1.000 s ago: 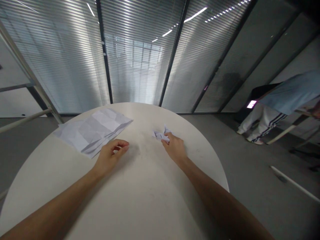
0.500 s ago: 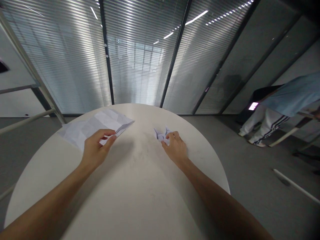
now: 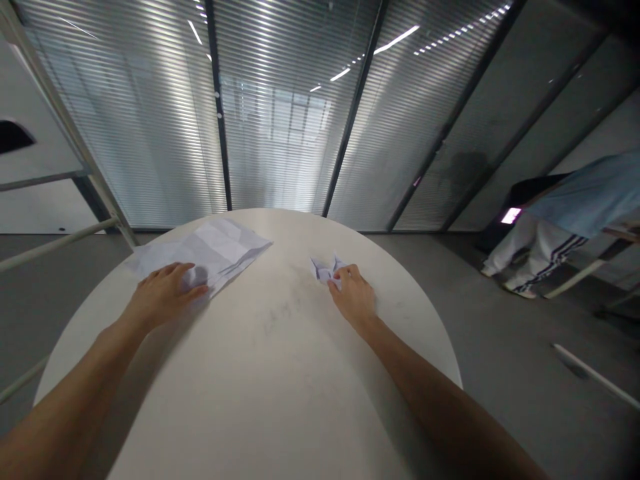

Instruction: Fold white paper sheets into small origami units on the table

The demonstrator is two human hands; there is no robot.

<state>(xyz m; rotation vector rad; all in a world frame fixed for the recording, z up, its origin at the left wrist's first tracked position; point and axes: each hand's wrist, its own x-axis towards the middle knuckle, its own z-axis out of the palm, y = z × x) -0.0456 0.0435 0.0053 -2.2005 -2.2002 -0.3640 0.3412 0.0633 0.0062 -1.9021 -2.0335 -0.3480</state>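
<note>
Creased white paper sheets (image 3: 225,243) lie at the far left of the round white table (image 3: 280,373). My left hand (image 3: 167,293) is over their near edge, thumb and fingers apart, touching or just above the paper. A small folded paper piece (image 3: 323,272) with two upright points stands right of the table's middle. Around its right side, my right hand (image 3: 353,293) pinches it between thumb and fingers, which hide part of it.
Glass panels with blinds (image 3: 280,133) rise behind the table. A white metal frame (image 3: 95,180) stands at the left. On the right, a person (image 3: 545,233) in light trousers stands near another table, beside a lit screen (image 3: 511,215).
My left hand has let go of the paper's lifted near corner and moved left and down; the sheets lie flatter. My right hand keeps its hold on the folded paper piece.
</note>
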